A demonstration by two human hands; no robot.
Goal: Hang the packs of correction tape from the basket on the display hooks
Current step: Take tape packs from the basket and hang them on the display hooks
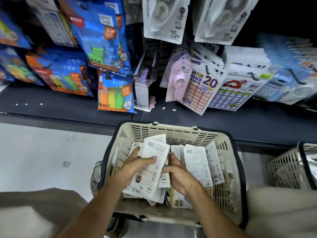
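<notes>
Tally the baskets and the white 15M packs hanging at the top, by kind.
Baskets: 2, the cream basket under the hands and a second basket at the right edge.
White 15M packs: 2, the left pack and the right pack.
Total: 4

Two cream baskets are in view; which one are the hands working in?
The basket at centre, filled with white packs; the left hand and right hand are both inside it. The other basket sits cut off at the right edge.

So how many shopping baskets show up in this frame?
2. One cream basket sits in front of the person, holding the packs of correction tape that both hands reach into. A second basket is cut off at the right edge; others may lie outside the view.
</notes>
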